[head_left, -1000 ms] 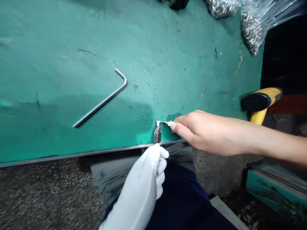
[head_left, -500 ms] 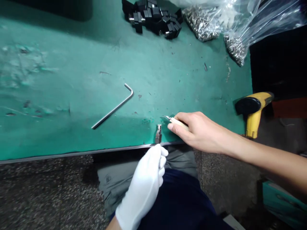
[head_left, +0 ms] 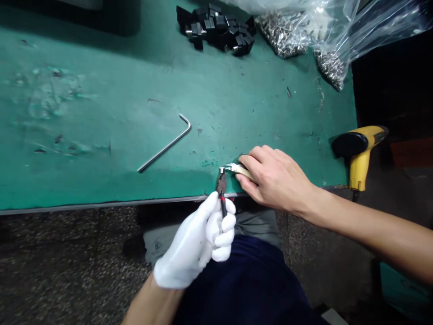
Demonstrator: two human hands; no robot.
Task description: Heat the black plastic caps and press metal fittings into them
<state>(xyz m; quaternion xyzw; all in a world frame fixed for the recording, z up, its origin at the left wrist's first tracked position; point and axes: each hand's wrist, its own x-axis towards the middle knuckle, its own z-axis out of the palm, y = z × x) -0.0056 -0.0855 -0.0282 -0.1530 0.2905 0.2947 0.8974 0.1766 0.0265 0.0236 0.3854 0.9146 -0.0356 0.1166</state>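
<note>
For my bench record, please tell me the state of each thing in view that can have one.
Left hand: gloved, closed around dark tool
Right hand: bare, closed around cream-handled tool
Dark tool: held, pointing forward
Cream-handled tool: held, metal end close to dark tool's tip
Hex key: lying on the table
Black parts: heaped
Clear bags: holding many small metal parts
Yellow heat gun: unheld; on or off, cannot tell
Table: surface scuffed

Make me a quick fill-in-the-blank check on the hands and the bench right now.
1. The right hand holds the pale-handled tool, and the dark-headed tool is in the ____ hand.
2. The glove is ____ in colour.
3. The bent metal rod is shaped like the letter ____.
4. The gun-shaped tool has a black front and a ____ handle.

Missing words: left; white; L; yellow.
</note>
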